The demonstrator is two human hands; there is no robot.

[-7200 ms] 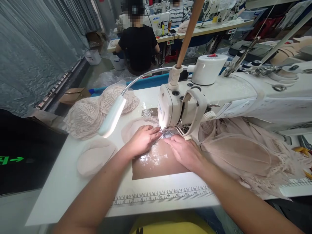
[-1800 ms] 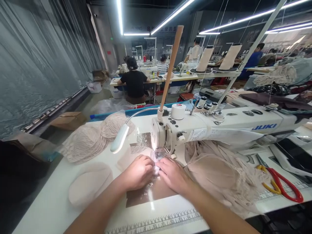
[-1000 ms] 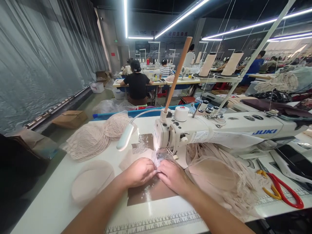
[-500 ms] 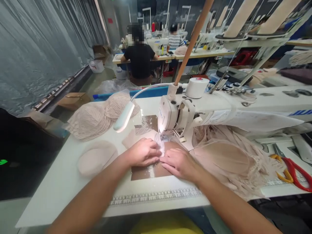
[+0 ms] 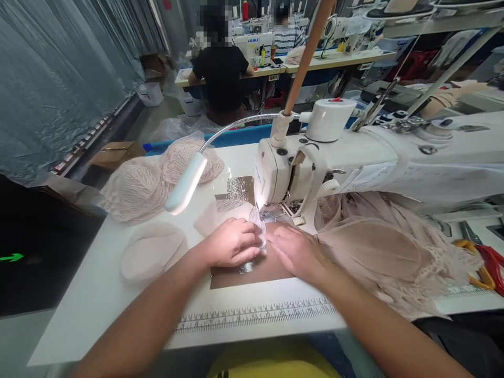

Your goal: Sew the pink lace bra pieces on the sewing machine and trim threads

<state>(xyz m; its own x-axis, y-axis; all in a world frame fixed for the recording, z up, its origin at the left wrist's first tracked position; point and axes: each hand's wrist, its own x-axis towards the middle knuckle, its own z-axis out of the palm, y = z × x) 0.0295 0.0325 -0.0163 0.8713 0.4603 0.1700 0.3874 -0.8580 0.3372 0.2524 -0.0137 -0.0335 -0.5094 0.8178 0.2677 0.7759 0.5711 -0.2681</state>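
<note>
A pale lace-edged bra cup piece (image 5: 228, 211) lies under the needle of a white sewing machine (image 5: 275, 168). My left hand (image 5: 234, 242) rests on it with curled fingers, holding its white lace edge (image 5: 260, 226) just in front of the presser foot. From the right, my right hand (image 5: 293, 247) pinches at the same edge with its fingers together; the exact grip at the fingertips is partly hidden. Both hands lie over a brown plate (image 5: 228, 278) in the tabletop. A loose beige cup (image 5: 153, 254) sits left of my left forearm.
Lace-covered cups (image 5: 136, 189) lie at the back left beneath a lamp (image 5: 186, 184). Beige mesh garments (image 5: 378, 252) pile up on the right, beside red-handled scissors (image 5: 494, 265). A printed ruler (image 5: 255, 315) runs along the front edge. A co-worker (image 5: 220, 79) sits ahead.
My view has tilted down and moved slightly closer to the machine. My right fingers have shifted up the lace edge toward the needle. My left hand stays on the lace.
</note>
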